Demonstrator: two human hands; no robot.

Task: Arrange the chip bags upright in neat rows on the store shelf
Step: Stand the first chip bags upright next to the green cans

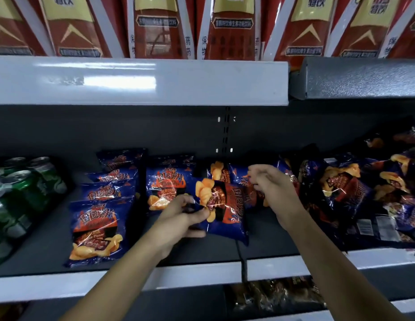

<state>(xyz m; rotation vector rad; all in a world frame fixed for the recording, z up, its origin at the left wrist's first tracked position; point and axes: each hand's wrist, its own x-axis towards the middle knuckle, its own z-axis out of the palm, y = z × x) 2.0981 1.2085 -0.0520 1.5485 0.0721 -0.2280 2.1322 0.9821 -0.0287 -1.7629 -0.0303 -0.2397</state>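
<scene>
1. Chip bags (pixel 96 228), dark blue with orange flames and crisps printed on them, sit along a dark grey store shelf (pixel 51 249) in the head camera's view.
2. At the left, four bags stand upright in one row running front to back, each overlapping the one behind.
3. Just beside that row, a second row shows two upright bags (pixel 166 181), one behind the other.
4. In the middle, one sideways bag (pixel 225 209) is tilted with its print turned on its side. It is in front of two more bags near the back wall.
5. The left hand (pixel 178 218) pinches the sideways bag's left edge between thumb and fingers.
6. The right hand (pixel 271 184) has its fingers curled at that bag's upper right corner. It is not clear whether they grip it.
7. At the right, a loose heap of bags (pixel 354 188) lies jumbled, too tangled to count.
8. At the far left stand at least four green cans (pixel 28 188).
9. On the shelf above (pixel 132 82), at least six red cartons (pixel 232 31) stand in a row.
</scene>
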